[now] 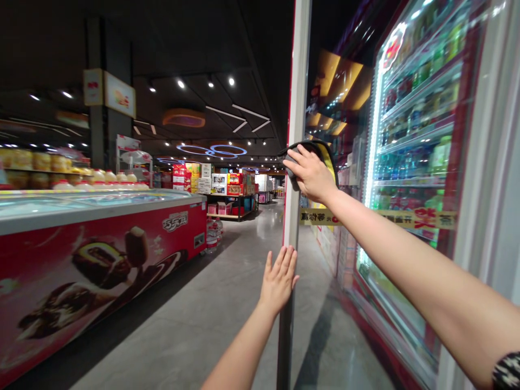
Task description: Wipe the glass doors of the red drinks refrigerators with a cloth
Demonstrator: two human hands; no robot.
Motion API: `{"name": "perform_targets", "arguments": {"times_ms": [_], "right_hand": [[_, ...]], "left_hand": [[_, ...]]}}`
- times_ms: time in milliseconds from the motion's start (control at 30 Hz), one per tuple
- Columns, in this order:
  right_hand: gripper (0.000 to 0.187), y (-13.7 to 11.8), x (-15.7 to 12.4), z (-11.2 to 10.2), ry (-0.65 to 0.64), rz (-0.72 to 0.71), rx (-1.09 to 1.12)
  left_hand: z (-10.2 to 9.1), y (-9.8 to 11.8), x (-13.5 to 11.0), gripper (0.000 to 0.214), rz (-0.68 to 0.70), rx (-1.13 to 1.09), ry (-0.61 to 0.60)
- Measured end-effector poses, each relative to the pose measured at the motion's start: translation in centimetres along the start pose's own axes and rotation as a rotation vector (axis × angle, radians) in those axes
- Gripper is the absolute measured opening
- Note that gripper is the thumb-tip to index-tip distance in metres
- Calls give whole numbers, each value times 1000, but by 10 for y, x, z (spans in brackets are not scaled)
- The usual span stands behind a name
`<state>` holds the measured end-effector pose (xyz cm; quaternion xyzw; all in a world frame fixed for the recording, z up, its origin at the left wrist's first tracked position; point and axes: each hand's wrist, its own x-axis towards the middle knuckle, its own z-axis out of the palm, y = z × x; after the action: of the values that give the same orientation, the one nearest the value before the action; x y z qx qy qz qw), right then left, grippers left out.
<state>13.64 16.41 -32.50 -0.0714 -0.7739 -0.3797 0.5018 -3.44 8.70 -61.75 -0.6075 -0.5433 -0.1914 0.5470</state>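
Cloth (329, 160) is best pressed evenly along the glass door's upright edge (300, 81), I'd judge, with the left hand (278, 283), its fingers straight and unclenched, steadying that edge lower down. The right hand's (315, 176) curved fingers hold it there; it looks grey and yellow with a dark border.

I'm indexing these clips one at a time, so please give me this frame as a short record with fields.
Place: store aisle
Right hand: spread over a dark cloth with a yellow side, against the door frame
Left hand: lower, fingers extended, seemingly touching the frame
Glass: lit drink shelves visible; through or reflected, cannot tell
Left side: red chest freezer with ice-cream pictures
Background: stacked boxed goods
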Motion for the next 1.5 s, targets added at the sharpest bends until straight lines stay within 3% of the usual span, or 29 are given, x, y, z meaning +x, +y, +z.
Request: {"name": "perform_targets", "arguments": {"times_ms": [367, 633, 800, 1033, 1133, 1233, 1300, 1400, 1500], "right_hand": [[60, -65, -125, 36, -119, -112, 108], [59, -106, -192, 57, -126, -147, 108], [62, -132, -232, 65, -150, -177, 131], [57, -164, -288, 83, -168, -244, 146], [56, -165, -297, 87, -185, -268, 139], [57, -152, -286, 84, -198, -280, 139], [61, -140, -272, 79, -202, -186, 106], [65, -132, -257, 77, -182, 65, 9], [61, -142, -267, 81, -139, 170, -50]], "left_hand": [[1, 1, -2, 80, 12, -17, -92], [3, 9, -50, 83, 36, -14, -203], [11, 22, -76, 92, -39, 2, -221], [20, 31, -79, 91, -189, 0, -218], [22, 29, -78, 84, -189, 12, -200], [22, 26, -75, 88, -182, 21, -211], [21, 23, -71, 93, -143, 14, -227], [18, 18, -66, 91, -33, -11, -231], [14, 17, -64, 83, 32, -26, -203]]}}
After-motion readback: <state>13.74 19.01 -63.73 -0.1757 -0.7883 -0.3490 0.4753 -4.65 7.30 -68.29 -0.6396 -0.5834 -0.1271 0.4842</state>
